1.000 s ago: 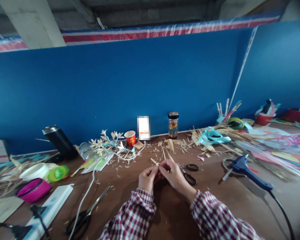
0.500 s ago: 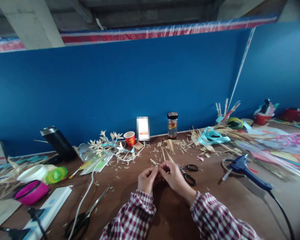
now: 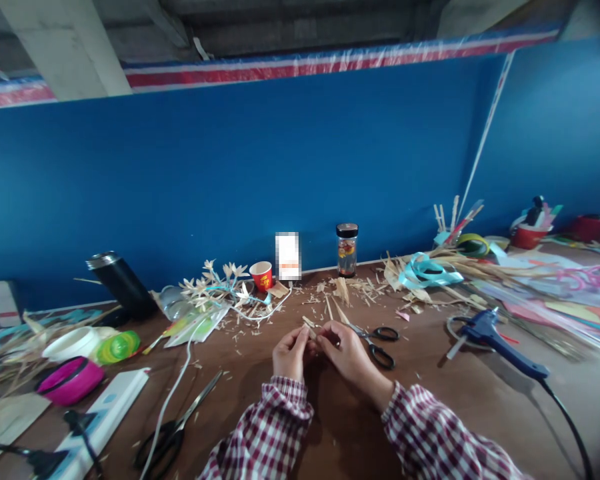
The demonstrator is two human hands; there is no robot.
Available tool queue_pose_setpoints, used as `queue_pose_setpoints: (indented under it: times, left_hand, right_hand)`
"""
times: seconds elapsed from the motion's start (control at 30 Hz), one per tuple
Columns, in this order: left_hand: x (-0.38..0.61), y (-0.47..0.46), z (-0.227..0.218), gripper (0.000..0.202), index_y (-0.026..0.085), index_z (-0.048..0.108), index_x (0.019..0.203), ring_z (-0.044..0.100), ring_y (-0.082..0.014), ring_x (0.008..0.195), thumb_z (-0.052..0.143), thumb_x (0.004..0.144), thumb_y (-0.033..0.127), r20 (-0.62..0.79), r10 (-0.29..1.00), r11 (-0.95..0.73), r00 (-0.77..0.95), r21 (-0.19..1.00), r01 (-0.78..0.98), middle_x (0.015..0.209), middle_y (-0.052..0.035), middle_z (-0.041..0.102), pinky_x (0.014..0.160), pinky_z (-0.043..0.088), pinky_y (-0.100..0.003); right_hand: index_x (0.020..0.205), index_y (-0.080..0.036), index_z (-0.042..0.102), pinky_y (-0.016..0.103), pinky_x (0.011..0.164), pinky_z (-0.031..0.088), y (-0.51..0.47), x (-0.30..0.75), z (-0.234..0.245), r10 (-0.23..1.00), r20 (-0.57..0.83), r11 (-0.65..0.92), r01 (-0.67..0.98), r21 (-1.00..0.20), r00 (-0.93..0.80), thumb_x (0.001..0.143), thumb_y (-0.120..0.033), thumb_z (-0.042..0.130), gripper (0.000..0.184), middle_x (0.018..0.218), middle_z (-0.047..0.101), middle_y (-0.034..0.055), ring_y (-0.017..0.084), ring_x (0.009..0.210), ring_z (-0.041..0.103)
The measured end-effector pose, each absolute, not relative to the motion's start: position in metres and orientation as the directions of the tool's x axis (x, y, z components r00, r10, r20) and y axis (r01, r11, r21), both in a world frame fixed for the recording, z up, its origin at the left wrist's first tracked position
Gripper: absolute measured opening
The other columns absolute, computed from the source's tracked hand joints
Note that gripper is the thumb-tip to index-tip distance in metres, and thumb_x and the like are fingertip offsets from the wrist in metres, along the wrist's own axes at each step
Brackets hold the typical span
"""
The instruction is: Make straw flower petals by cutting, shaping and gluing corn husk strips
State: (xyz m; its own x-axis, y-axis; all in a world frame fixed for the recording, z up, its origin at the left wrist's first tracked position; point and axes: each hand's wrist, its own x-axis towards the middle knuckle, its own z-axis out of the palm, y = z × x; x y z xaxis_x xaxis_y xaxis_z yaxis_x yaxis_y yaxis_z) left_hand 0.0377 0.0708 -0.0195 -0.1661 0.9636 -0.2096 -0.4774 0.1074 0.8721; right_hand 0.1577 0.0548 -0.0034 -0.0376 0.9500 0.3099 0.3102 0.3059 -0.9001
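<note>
My left hand and my right hand meet low over the brown table. Both are closed, thumbs against fingers, pinching a small pale straw strip between them. One end of the strip sticks up past my left fingertips; the rest is covered by my fingers. Just beyond my right hand lie black-handled scissors, blades partly hidden behind the hand. Straw scraps are scattered behind both hands. A larger pair of scissors rests to the left of my left sleeve.
A blue glue gun with its cord lies at right. Behind stand a lidded glass jar, a red paper cup and straw flowers. On the left are a power strip, a magenta pouch and a black bottle.
My fingertips have parted slightly, so more of the straw strip shows between them. My left hand has shifted a little to the left. The whole view has moved slightly.
</note>
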Motion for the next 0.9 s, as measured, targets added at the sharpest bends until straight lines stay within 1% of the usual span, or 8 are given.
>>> queue_pose_setpoints:
  times: [0.17,0.3,0.4,0.5,0.57,0.77,0.83,0.9]
  left_hand:
    - [0.0390,0.0702,-0.0187,0.032,0.012,0.069,0.069,0.057,-0.0084,0.048,0.081,0.047,0.033,-0.227,0.960,0.109,-0.162,0.840,-0.532,0.053,-0.0005,0.065,0.051,0.050,-0.019]
    - [0.0395,0.0700,-0.0194,0.030,0.012,0.069,0.069,0.057,-0.0080,0.050,0.079,0.050,0.034,-0.186,0.971,0.084,-0.149,0.854,-0.514,0.054,0.0004,0.064,0.052,0.050,-0.018]
    - [0.0395,0.0693,-0.0185,0.030,0.013,0.069,0.069,0.057,-0.0084,0.050,0.078,0.051,0.035,-0.181,0.974,0.088,-0.140,0.860,-0.503,0.055,0.0010,0.063,0.053,0.050,-0.019]
    - [0.0399,0.0681,-0.0165,0.032,0.013,0.068,0.069,0.057,-0.0085,0.048,0.078,0.050,0.037,-0.199,0.967,0.098,-0.160,0.868,-0.487,0.053,0.0011,0.063,0.051,0.050,-0.020]
    - [0.0402,0.0671,-0.0149,0.034,0.013,0.067,0.070,0.056,-0.0085,0.046,0.078,0.050,0.038,-0.201,0.963,0.094,-0.182,0.877,-0.471,0.052,0.0012,0.063,0.048,0.049,-0.020]
    - [0.0407,0.0660,-0.0127,0.037,0.013,0.067,0.072,0.054,-0.0069,0.042,0.079,0.049,0.038,-0.225,0.956,0.114,-0.187,0.875,-0.471,0.055,-0.0001,0.064,0.043,0.047,-0.018]
    - [0.0404,0.0663,-0.0134,0.038,0.013,0.067,0.073,0.052,-0.0060,0.041,0.079,0.049,0.038,-0.235,0.955,0.124,-0.182,0.872,-0.473,0.055,0.0004,0.064,0.041,0.045,-0.017]
    - [0.0401,0.0666,-0.0142,0.039,0.013,0.068,0.076,0.050,-0.0055,0.040,0.079,0.049,0.039,-0.238,0.953,0.128,-0.187,0.876,-0.465,0.051,0.0022,0.061,0.040,0.044,-0.016]
  right_hand:
    - [0.079,-0.016,0.058,0.025,0.060,0.044,0.0569,0.1582,-0.0078,0.958,0.283,0.287,0.258,-0.923,-0.052,0.077,-0.026,0.054,0.011,0.072,0.063,0.0028,0.016,0.065,0.057]
    - [0.083,-0.016,0.062,0.027,0.062,0.046,0.0574,0.1591,-0.0077,0.958,0.269,0.285,0.255,-0.924,-0.097,0.080,-0.027,0.052,0.015,0.077,0.066,0.0059,0.018,0.069,0.060]
    - [0.079,-0.017,0.063,0.026,0.062,0.044,0.0569,0.1602,-0.0080,0.940,0.323,0.339,0.356,-0.871,-0.105,0.081,-0.027,0.051,0.016,0.078,0.065,0.0066,0.018,0.069,0.059]
    - [0.070,-0.018,0.060,0.025,0.055,0.038,0.0567,0.1604,-0.0103,0.919,0.384,0.378,0.489,-0.786,-0.092,0.082,-0.029,0.050,0.019,0.070,0.062,0.0051,0.017,0.062,0.055]
    - [0.066,-0.019,0.058,0.024,0.052,0.035,0.0565,0.1599,-0.0120,0.910,0.404,0.390,0.533,-0.751,-0.097,0.083,-0.030,0.049,0.022,0.066,0.060,0.0040,0.016,0.058,0.052]
    - [0.066,-0.019,0.054,0.023,0.053,0.033,0.0563,0.1584,-0.0128,0.906,0.408,0.406,0.514,-0.755,-0.116,0.085,-0.030,0.046,0.023,0.066,0.058,0.0036,0.015,0.058,0.051]
    - [0.068,-0.019,0.054,0.023,0.053,0.034,0.0564,0.1582,-0.0124,0.910,0.398,0.401,0.487,-0.776,-0.115,0.085,-0.030,0.045,0.022,0.067,0.058,0.0032,0.015,0.059,0.051]
    - [0.069,-0.019,0.054,0.023,0.052,0.034,0.0564,0.1578,-0.0122,0.920,0.375,0.385,0.452,-0.805,-0.116,0.086,-0.029,0.045,0.021,0.065,0.057,0.0021,0.015,0.058,0.050]
